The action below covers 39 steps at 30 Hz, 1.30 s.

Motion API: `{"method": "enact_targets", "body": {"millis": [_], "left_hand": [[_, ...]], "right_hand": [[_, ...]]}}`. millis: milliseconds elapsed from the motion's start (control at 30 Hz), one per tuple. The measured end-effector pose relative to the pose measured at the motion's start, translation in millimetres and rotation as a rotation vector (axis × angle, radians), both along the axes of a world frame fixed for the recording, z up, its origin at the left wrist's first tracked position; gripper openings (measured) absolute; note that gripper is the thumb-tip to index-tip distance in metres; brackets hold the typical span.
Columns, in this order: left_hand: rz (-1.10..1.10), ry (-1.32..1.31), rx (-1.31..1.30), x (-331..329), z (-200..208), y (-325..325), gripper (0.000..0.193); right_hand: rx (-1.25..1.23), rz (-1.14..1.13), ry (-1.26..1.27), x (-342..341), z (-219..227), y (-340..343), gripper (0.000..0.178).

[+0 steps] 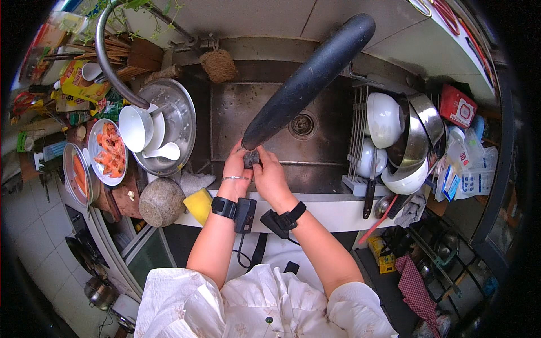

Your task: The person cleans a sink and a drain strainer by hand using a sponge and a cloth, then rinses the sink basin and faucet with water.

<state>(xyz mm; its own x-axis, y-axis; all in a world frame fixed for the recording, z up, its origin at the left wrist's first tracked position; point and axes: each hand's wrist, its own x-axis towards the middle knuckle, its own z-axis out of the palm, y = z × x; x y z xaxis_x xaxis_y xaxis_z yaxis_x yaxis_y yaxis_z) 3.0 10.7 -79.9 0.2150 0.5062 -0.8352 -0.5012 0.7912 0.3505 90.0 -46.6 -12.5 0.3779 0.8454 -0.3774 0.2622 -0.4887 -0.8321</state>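
The left hand (236, 164) and the right hand (269, 173) met just below the tip of a thick, black, tube-shaped spout (307, 81), their fingers gripping a small, dark grey, rounded lump (251, 159) between them. The lump was over the near side of a wide, brownish metal sink (253, 107); its material could not be told, and the spout hid some fingertips. A wet or loosened grip could have let it drop into the basin, and raising the hands could have knocked them against the spout.

Splashes might have reached the black, boxy wrist devices (244, 215). By the left forearm, a bright yellow, block-shaped sponge (198, 206) lay at the counter's edge, where an elbow could have nudged it off; beside it stood a rough, grey, round stone-like bowl (162, 201). To the right, a black-handled knife (369, 194) pointed its handle toward the person, easy to catch with a sleeve.
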Motion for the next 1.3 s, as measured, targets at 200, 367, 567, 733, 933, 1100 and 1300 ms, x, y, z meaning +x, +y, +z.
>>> {"method": "enact_targets", "body": {"millis": [200,367,567,733,933,1100,1300], "left_hand": [[0.015,-0.131,-0.038,0,17,1,0.030],[-0.044,-0.213,0.043,-16,-1,-2,0.039],[-0.059,-0.148,0.002,-5,15,-2,0.041],[-0.044,-0.151,0.028,-9,19,0,0.040],[-0.087,-0.098,0.099,0,20,-3,0.038],[-0.006,-0.049,0.053,1,16,0,0.030],[-0.114,-0.016,0.097,1,18,0,0.027]], "right_hand": [[0.092,-0.129,0.090,4,-17,0,0.042],[-0.071,-0.344,0.708,19,-12,5,0.021],[-0.012,-0.282,0.515,13,-37,-4,0.016],[-0.013,-0.277,0.558,11,-15,3,0.014],[-0.059,-0.292,0.557,19,-16,3,0.008],[0.065,-0.334,0.302,16,-12,2,0.018],[0.130,-0.179,0.117,23,-14,0,0.013]]}}
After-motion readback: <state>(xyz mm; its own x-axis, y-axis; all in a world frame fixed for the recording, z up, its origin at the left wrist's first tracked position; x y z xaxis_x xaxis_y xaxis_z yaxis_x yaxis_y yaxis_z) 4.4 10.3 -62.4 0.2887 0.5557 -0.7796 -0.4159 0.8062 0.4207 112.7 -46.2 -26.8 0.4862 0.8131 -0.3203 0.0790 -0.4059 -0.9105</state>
